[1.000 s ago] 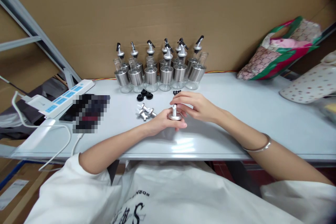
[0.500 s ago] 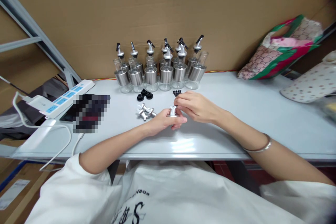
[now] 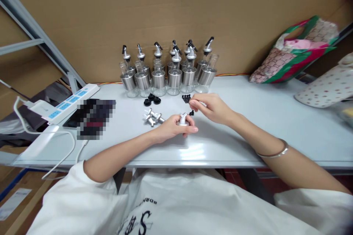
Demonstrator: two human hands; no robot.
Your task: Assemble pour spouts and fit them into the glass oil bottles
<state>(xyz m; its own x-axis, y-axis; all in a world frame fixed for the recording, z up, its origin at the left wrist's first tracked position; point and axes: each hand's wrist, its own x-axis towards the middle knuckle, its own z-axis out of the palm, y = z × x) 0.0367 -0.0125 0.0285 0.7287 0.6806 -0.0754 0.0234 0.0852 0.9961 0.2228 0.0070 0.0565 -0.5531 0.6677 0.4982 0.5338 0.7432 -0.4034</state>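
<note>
My left hand [image 3: 172,129] is wrapped round a silver pour spout [image 3: 183,118], its narrow tip pointing up. To its right and a little higher, my right hand [image 3: 213,107] has thumb and fingers pinched together; whatever is between them is too small to make out. Just beyond those fingertips lies a row of small black flip caps [image 3: 185,98]. Some tiny black pieces [image 3: 191,112] rest on the table beneath my right hand. Left of my hands are several loose silver spouts [image 3: 150,120], and behind these sit black ringed stoppers [image 3: 156,100].
Several glass bottles with steel bands [image 3: 174,78] stand against the cardboard, some with spouts fitted. A power strip [image 3: 72,102] and a blurred-out dark device [image 3: 95,119] lie left. A patterned bag [image 3: 292,55] and a dotted white container [image 3: 325,84] are at right.
My right hand has moved away from the spout, up and to the right, uncovering the tiny black pieces on the table. My left hand still holds the spout, turned slightly.
</note>
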